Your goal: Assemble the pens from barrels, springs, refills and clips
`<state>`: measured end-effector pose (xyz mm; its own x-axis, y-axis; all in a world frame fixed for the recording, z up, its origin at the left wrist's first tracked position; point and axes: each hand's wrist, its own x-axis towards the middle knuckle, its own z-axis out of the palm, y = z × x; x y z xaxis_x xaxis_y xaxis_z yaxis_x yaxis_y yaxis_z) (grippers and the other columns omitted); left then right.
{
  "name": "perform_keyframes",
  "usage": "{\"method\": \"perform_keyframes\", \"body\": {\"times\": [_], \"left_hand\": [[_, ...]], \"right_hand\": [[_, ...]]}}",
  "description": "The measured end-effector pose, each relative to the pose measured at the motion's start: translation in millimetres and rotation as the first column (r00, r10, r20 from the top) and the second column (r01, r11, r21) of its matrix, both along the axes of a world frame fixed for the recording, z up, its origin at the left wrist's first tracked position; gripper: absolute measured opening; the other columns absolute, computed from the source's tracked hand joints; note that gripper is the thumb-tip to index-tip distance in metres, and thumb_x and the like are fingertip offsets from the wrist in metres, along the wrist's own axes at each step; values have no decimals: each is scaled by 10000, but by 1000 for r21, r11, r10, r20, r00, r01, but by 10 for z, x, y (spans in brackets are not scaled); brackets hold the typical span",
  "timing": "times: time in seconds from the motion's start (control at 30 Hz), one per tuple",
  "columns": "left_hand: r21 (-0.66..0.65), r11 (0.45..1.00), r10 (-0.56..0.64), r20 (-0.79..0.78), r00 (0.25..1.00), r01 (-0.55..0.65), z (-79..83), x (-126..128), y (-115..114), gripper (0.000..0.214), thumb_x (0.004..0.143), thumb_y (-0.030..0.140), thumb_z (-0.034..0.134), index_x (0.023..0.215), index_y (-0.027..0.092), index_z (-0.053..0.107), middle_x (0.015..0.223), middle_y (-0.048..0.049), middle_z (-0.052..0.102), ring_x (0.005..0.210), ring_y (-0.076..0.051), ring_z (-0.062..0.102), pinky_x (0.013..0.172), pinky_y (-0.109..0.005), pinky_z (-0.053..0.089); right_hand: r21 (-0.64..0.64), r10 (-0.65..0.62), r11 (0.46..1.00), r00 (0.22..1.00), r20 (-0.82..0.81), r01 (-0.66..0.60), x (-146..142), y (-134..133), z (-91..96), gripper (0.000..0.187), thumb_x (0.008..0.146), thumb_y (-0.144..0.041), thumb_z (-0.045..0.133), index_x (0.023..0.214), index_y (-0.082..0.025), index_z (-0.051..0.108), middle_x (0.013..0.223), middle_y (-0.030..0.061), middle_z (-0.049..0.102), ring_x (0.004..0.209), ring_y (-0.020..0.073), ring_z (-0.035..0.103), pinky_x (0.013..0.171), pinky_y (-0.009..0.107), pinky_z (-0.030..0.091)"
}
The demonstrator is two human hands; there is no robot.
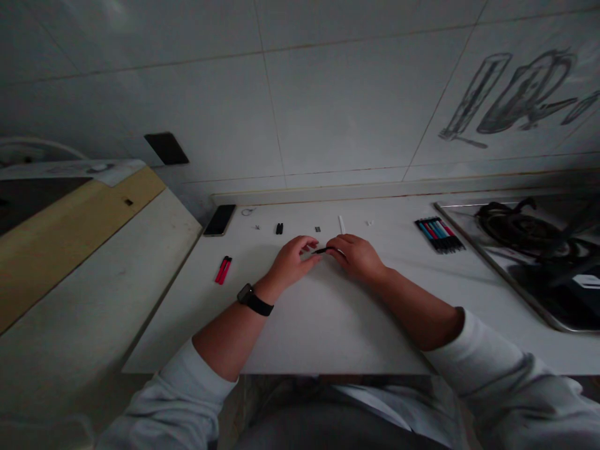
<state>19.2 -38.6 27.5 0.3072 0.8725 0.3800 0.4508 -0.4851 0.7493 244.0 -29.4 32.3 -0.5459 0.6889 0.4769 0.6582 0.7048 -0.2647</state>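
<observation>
Over the middle of the white tabletop (300, 337), my right hand (359, 257) is closed around a slim black pen part (321, 250), one end of which sticks out to the left. My left hand (293, 259) curls its thumb and fingers about that protruding end; the exact contact is too small to make out. Just behind my right hand lies a thin white stick (342, 224). Beyond my fingers are small dark pieces (317, 229), two short black pieces (280, 229) and tiny white bits (370, 223).
Two red-and-black pens (224, 270) lie at the left, with a phone (220, 220) behind them. A row of several coloured pens (439, 234) sits at the right, beside a metal-rimmed gas stove (509, 281). The tiled wall (337, 119) closes off the back.
</observation>
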Motion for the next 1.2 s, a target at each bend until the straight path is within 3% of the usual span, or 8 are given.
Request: {"method": "perform_keyframes", "body": {"times": [0.17, 0.33, 0.53, 0.73, 0.83, 1.0, 1.2], "left_hand": [[112, 994, 26, -149, 989, -9, 3, -22, 13, 18, 908, 223, 677, 901, 207, 672, 921, -52, 678, 905, -205, 627, 867, -355, 497], [87, 980, 187, -57, 981, -181, -116, -107, 153, 56, 936, 224, 630, 969, 197, 667, 975, -63, 691, 884, -192, 633, 848, -339, 502], [31, 967, 253, -26, 967, -252, -212, -157, 267, 70, 937, 253, 630, 972, 200, 659, 971, -60, 700, 850, -186, 636, 810, -326, 495], [27, 969, 246, -17, 969, -246, -182, -140, 258, 44, 935, 237, 627, 948, 201, 648, 969, -56, 696, 847, -180, 634, 813, -324, 495], [27, 967, 255, -18, 967, -254, -178, -137, 260, 42, 938, 241, 626, 942, 204, 646, 960, -55, 696, 852, -184, 637, 810, -329, 497], [30, 967, 252, -18, 967, -252, -200, -144, 271, 64, 947, 261, 621, 952, 202, 645, 967, -60, 700, 847, -185, 639, 805, -331, 499], [37, 968, 248, -2, 969, -248, -220, -152, 276, 72, 949, 275, 622, 961, 209, 649, 966, -56, 699, 858, -187, 641, 813, -330, 501]], "right_hand": [[11, 48, 999, 998, 39, -49, 0, 59, 53, 256, 1023, -395, 577, 1098, -209, 736, 1034, 102, 749, 943, 241, 683, 852, 359, 506], [8, -70, 998, 991, 113, 70, 92, 465, 99, 312, 1031, -357, 543, 1228, -200, 727, 1171, 137, 728, 1057, 269, 667, 981, 423, 500], [-57, -55, 995, 950, 308, 76, 58, 899, -33, 346, 976, -277, 619, 1304, -241, 722, 1266, 146, 688, 1141, 284, 631, 1026, 437, 473], [-46, -70, 994, 924, 376, 94, 6, 953, -87, 320, 970, -270, 612, 1254, -308, 755, 1262, 107, 689, 1098, 278, 620, 950, 411, 478], [-31, -81, 995, 924, 375, 99, 37, 989, -93, 285, 969, -270, 606, 1191, -296, 781, 1243, 104, 695, 1085, 280, 616, 944, 415, 473], [-29, -54, 997, 928, 367, 69, 62, 1037, -124, 371, 959, -223, 609, 1291, -326, 737, 1288, 92, 681, 1116, 276, 610, 965, 413, 463], [-28, -47, 998, 925, 376, 63, 91, 1058, -100, 317, 946, -211, 623, 1207, -310, 772, 1260, 86, 695, 1111, 268, 609, 949, 402, 458]]}}
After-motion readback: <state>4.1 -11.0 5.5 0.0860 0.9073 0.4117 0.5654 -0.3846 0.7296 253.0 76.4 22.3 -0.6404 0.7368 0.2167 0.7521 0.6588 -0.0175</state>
